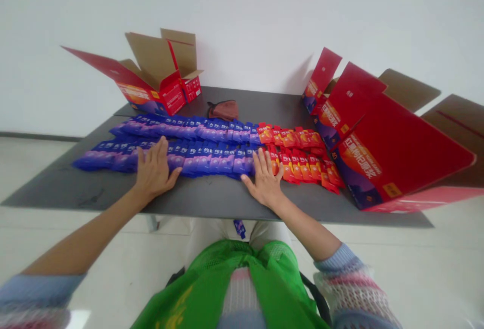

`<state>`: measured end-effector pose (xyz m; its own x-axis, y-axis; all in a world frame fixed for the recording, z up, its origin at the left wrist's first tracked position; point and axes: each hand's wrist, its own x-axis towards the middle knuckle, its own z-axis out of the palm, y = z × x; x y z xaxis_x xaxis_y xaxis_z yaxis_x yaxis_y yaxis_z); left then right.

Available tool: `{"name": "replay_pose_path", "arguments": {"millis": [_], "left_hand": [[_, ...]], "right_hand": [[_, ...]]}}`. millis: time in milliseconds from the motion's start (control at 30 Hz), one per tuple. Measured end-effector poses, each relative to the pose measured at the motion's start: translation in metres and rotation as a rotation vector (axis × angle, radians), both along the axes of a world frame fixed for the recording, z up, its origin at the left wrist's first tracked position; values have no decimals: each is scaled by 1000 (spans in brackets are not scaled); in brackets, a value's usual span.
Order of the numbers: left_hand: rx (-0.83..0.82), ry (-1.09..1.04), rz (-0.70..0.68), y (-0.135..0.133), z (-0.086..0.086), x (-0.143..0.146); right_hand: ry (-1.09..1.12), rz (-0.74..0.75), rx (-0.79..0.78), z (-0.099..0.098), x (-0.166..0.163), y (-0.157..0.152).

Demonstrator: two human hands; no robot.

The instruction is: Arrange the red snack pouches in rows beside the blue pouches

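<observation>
A: Hands? Sachets?
B: Left hand (154, 170) laid flat, fingers spread, on near blue sachets (212, 160); right hand (265, 177) flat where red sachets (306, 165) begin. Nothing grasped.
A: Step?
B: Rows being straightened, apparently; gentle, even pressure is called for.

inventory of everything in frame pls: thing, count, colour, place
blue sachets: many, too many to count, blue-purple, two overlapping rows on the left and middle of the table
red sachets: many, red-orange, same two rows, right end
left carton: one, red with brown inside, flaps open, far left of table
right cartons: at least two, red and purple, flaps open, right side of table
pouch: one, dark red-brown, behind the rows
table: one, dark grey, against a white wall
small blue item: one, below the table's near edge
green garment: one, bottom centre
left hand: flat on the blue sachets, front row
right hand: flat where blue meets red, front row
</observation>
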<state>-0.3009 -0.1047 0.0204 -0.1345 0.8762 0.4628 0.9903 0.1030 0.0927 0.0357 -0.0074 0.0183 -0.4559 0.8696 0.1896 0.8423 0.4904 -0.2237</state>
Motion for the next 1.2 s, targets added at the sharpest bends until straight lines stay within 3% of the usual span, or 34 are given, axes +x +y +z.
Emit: {"name": "replay_pose_path", "arguments": {"millis": [167, 300, 400, 467, 567, 633, 733, 833, 967, 1100, 1200], "left_hand": [[-63, -3, -12, 9, 10, -1], [-3, 82, 44, 14, 6, -3], [25, 152, 12, 9, 5, -8], [51, 154, 21, 8, 12, -12], [174, 90, 163, 23, 34, -17], [230, -2, 276, 46, 53, -20], [148, -207, 412, 95, 77, -21], [48, -348, 421, 147, 90, -19], [62, -378, 298, 213, 94, -12], [-62, -389, 348, 275, 87, -6], [-236, -290, 144, 310, 78, -2]], "right_hand": [[76, -89, 129, 4, 2, -11], [166, -145, 245, 11, 12, -28], [230, -198, 295, 15, 22, -33], [248, -237, 317, 16, 30, -32], [265, -298, 318, 14, 41, -26], [287, -336, 312, 12, 47, -21], [332, -400, 305, 8, 53, -17], [351, -431, 308, 1, 58, -18], [337, -436, 316, -7, 67, -25], [313, -469, 279, -9, 76, -30], [281, -444, 232, -6, 79, -31]]}}
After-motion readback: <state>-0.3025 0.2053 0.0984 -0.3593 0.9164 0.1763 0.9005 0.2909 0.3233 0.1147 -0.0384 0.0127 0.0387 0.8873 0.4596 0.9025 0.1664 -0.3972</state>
